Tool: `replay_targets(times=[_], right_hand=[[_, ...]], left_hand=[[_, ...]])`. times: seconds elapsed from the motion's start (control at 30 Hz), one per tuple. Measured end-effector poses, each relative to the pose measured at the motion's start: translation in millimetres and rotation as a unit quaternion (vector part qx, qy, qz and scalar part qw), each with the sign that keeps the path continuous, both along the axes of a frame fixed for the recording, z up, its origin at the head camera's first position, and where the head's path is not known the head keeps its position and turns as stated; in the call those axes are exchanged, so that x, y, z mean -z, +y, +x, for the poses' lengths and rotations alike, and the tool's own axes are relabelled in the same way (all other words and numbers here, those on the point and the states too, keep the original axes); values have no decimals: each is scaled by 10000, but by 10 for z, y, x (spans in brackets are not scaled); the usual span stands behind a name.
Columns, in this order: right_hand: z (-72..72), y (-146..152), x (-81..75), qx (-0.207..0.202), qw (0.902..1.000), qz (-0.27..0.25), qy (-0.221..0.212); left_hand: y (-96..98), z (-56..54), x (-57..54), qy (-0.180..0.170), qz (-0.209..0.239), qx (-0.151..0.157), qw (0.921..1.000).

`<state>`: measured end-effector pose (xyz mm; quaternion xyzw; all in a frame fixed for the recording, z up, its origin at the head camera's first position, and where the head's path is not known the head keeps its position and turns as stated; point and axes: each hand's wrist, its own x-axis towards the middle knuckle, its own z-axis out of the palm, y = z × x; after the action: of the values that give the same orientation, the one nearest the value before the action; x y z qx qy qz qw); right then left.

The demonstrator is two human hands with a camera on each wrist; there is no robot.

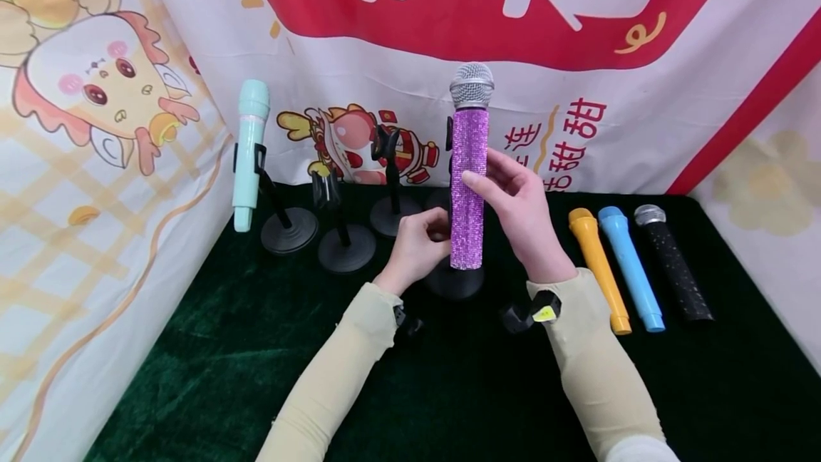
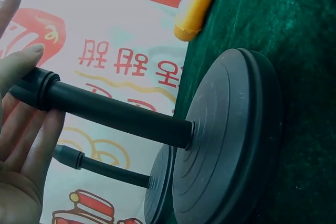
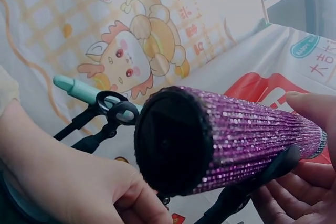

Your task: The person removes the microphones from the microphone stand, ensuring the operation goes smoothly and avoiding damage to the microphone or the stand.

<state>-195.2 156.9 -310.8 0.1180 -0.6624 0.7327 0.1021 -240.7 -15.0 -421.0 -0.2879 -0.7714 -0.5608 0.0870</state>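
My right hand [image 1: 522, 216] holds a purple rhinestone-covered microphone [image 1: 470, 198] with a silver mesh head, upright, its thumb across the front. In the right wrist view the microphone lies along a black clip [image 3: 283, 163], its black end cap [image 3: 170, 140] toward the camera. My left hand [image 1: 420, 244] grips the top of the black stand's stem [image 2: 115, 111], at the collar, thumb on one side and fingers on the other. The stand's round base [image 2: 226, 129] rests on the green cloth. In the head view the microphone hides most of this stand.
A mint-green microphone [image 1: 249, 155] sits in a stand at the left. Two stands with bare clips, one nearer [image 1: 346, 248] and one farther [image 1: 393, 214], stand beside it. Yellow [image 1: 599, 269], blue [image 1: 631, 269] and black [image 1: 675, 266] microphones lie at the right. A printed curtain [image 1: 385, 77] hangs behind.
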Motion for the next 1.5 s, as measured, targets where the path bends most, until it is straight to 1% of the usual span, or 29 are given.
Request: replay_targets(times=[0.1, 0.27, 0.47, 0.63, 1.07, 1.3, 1.5], right_hand=[[40, 14, 22, -44, 9998, 184, -48], [114, 29, 46, 10, 9991, 397, -125], [183, 33, 97, -14, 9987, 480, -159], [226, 19, 148, 7, 9988, 476, -80], [233, -23, 176, 120, 9991, 373, 129], [214, -75, 195, 76, 9995, 130, 268], [205, -87, 189, 62, 9996, 31, 283]], left_hand=[[4, 4, 3, -26, 28, 13, 10000], [19, 11, 14, -13, 76, 22, 10000], [23, 18, 16, -55, 65, 11, 10000], [24, 20, 15, -87, 51, 16, 9999], [26, 20, 13, -118, 84, -7, 9999], [22, -1, 39, 42, 354, 39, 9994], [23, 3, 29, 107, 346, 14, 9993]])
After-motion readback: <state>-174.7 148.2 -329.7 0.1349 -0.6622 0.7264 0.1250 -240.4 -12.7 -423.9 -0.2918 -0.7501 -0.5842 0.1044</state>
